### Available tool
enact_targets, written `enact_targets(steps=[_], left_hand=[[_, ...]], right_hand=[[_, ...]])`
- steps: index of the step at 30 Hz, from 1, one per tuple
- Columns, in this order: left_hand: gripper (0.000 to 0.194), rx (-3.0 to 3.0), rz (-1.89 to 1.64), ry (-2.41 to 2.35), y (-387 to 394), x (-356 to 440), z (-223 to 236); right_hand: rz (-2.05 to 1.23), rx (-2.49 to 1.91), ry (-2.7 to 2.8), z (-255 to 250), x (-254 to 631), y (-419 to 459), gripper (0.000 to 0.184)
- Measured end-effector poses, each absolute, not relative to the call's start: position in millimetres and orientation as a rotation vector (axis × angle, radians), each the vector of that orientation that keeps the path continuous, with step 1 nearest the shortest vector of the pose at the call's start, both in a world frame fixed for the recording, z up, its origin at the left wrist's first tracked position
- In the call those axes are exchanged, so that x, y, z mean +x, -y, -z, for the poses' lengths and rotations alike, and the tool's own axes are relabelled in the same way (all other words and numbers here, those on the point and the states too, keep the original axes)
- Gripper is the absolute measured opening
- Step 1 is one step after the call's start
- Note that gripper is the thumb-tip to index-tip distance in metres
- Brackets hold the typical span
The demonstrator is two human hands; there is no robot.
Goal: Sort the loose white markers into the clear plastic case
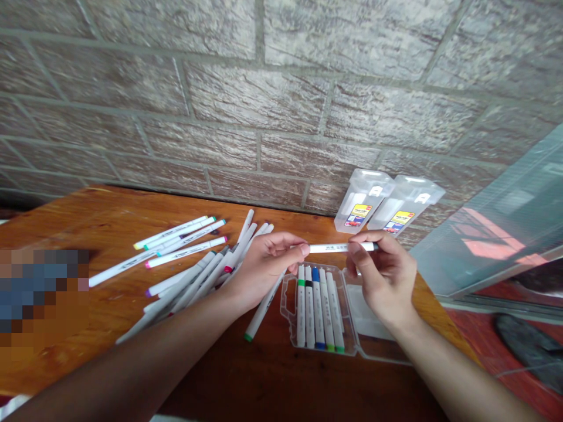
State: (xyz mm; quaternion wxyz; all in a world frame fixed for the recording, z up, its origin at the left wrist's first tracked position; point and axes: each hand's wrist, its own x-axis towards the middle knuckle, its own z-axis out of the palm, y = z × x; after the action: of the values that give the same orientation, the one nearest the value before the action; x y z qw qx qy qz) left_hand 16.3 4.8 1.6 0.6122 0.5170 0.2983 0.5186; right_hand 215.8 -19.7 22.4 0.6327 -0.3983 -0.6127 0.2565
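A white marker [329, 248] is held level between my two hands, above an opened clear plastic case. My left hand [268, 264] pinches its left end between thumb and fingers. Near the dark right end, my right hand [385, 272] grips the same marker. Below, the clear case [288, 305] lies open on the table, with several white markers [320, 310] side by side in its left half, showing green, black and blue bands. Its lid half [372, 316] is partly hidden under my right hand. Loose markers [197, 281] lie in a pile left of and behind my left hand.
Two closed clear cases [360, 202] with yellow labels stand by the brick wall [281, 105] at the back right. More markers [187, 252] lie on the wooden table [105, 217] at left. A blurred-out patch covers the left edge. A dark shoe [528, 346] is beyond the table's right edge.
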Motion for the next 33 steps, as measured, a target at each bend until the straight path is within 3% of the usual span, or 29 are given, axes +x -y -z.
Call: enact_targets(steps=[22,33], left_hand=[[0.026,1.236,-1.219,-0.7,-5.9,15.1,0.1],[0.014,1.118,-1.196,-0.63,-2.7,16.7,-5.6]], right_hand=[[-0.634,-0.93,1.431,-19.7,218.9,17.7,0.01],[-0.629,-0.929,1.451,-19.1,216.6,19.4,0.009]])
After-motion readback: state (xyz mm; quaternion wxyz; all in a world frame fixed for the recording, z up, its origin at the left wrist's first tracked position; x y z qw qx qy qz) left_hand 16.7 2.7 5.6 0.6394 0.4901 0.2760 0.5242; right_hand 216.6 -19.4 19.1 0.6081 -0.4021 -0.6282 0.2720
